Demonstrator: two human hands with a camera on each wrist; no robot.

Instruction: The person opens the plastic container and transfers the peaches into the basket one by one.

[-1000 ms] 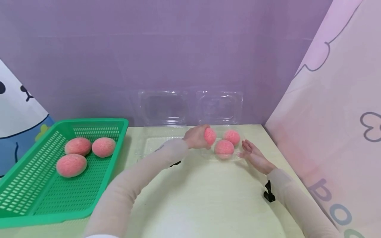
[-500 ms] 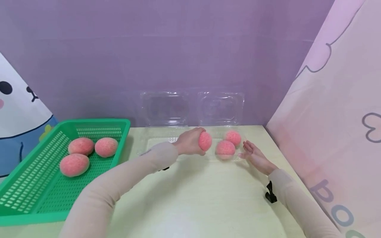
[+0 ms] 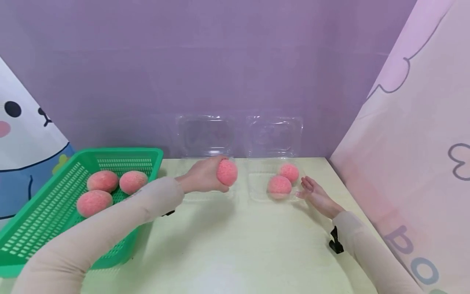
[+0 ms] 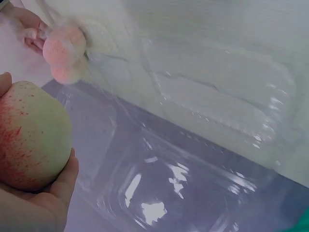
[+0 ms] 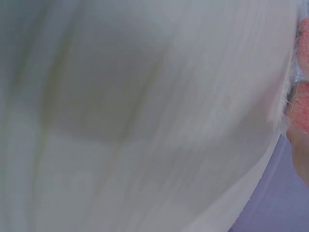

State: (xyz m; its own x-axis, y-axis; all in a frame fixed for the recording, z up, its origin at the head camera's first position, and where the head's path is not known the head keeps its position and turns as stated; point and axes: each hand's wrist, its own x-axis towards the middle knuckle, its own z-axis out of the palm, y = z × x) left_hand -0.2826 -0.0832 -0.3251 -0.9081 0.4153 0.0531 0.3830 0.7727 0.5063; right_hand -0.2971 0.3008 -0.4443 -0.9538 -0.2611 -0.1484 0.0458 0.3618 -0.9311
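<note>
My left hand [image 3: 203,175] grips a peach [image 3: 228,173] over the left clear plastic clamshell box [image 3: 207,152]. The left wrist view shows this peach [image 4: 36,135] as pale green with red speckles, fingers curled round it. Two more peaches, one nearer [image 3: 279,187] and one farther back [image 3: 289,172], sit in the right side of the right clamshell box [image 3: 253,198]. My right hand [image 3: 316,198] is beside that box, fingers extended, fingertips right at its edge. In the right wrist view only a little of that hand [image 5: 300,152] appears at the edge.
Left on the table [image 3: 235,253] stands a green mesh basket [image 3: 159,157] with three peaches [image 3: 94,203] in it, partly behind my left sleeve. Both box lids stand raised against the purple backdrop [image 3: 235,73]. A pale printed panel [image 3: 415,151] borders the right side.
My left hand has moved left with the peach, from over the right box to over the left one. The right hand has stayed in place beside the right box.
</note>
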